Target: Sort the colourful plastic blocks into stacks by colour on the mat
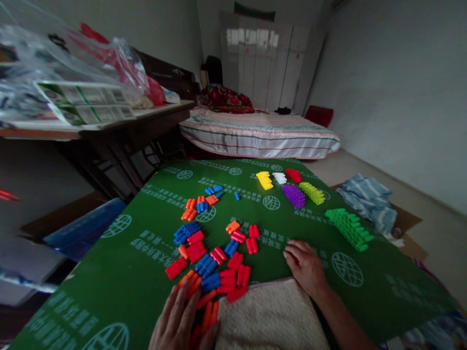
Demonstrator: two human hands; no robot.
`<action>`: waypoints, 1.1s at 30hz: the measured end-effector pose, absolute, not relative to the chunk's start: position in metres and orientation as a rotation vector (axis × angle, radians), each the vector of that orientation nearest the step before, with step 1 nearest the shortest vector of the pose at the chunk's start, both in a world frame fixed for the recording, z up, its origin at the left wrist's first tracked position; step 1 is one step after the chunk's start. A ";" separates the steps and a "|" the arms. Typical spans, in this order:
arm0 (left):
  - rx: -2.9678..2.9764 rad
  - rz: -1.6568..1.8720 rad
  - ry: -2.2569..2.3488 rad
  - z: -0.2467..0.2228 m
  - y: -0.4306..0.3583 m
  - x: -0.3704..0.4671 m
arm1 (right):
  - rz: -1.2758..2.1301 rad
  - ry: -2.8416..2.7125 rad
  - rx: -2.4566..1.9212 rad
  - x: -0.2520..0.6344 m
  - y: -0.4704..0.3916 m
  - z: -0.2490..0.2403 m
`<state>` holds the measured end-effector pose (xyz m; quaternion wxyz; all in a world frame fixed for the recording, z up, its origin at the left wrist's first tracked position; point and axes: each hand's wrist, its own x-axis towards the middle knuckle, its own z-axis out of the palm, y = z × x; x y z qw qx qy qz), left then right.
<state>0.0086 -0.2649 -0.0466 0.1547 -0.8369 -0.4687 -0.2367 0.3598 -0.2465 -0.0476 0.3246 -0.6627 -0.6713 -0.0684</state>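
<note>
My left hand (178, 316) lies with its fingers spread over orange pieces (207, 316) at the near edge of a loose pile. Red pieces (196, 252) and blue pieces (206, 265) lie in small groups just beyond it. To the right, my right hand (306, 267) rests on the green board (146, 253) with its fingers curled in; whether anything is between them is hidden. A beige cloth (270, 316) lies between my hands. Farther off are tidy clusters: yellow (264, 180), white (279, 178), red (294, 175), purple (294, 196), lime (312, 193) and green (349, 228).
Beyond the board is a bed (255, 131) with a striped sheet. A side table (160, 114) on the left holds boxes (87, 99) and plastic bags (124, 63). A blue striped cloth (368, 199) lies on cardboard to the right. A blue bin (87, 226) is at the left.
</note>
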 end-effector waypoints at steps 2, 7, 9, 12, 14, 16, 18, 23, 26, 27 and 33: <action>-2.370 -0.706 -1.340 -0.045 -0.264 0.012 | -0.180 -1.767 -1.726 0.361 -0.247 -0.049; -2.328 -0.719 -1.364 -0.041 -0.269 0.018 | -0.177 -1.785 -1.707 0.364 -0.248 -0.054; -2.350 -0.680 -1.418 -0.038 -0.272 0.019 | -0.168 -1.788 -1.705 0.366 -0.248 -0.056; -2.357 -0.661 -1.473 -0.034 -0.276 0.022 | -0.158 -1.791 -1.703 0.368 -0.249 -0.059; -2.338 -0.671 -1.479 -0.031 -0.277 0.024 | -0.160 -1.792 -1.701 0.370 -0.250 -0.061; -2.324 -0.673 -1.478 -0.030 -0.278 0.027 | -0.165 -1.795 -1.701 0.371 -0.250 -0.062; -2.323 -0.671 -1.483 -0.029 -0.279 0.028 | -0.162 -1.803 -1.697 0.372 -0.251 -0.063; -2.341 -0.716 -1.482 -0.027 -0.280 0.028 | -0.153 -1.811 -1.710 0.371 -0.251 -0.061; -2.362 -0.750 -1.501 -0.026 -0.280 0.028 | -0.158 -1.802 -1.704 0.371 -0.251 -0.060; -2.370 -0.751 -1.505 -0.026 -0.280 0.028 | -0.158 -1.800 -1.700 0.371 -0.251 -0.060; -2.351 -0.699 -1.508 -0.025 -0.280 0.028 | -0.158 -1.823 -1.703 0.372 -0.252 -0.060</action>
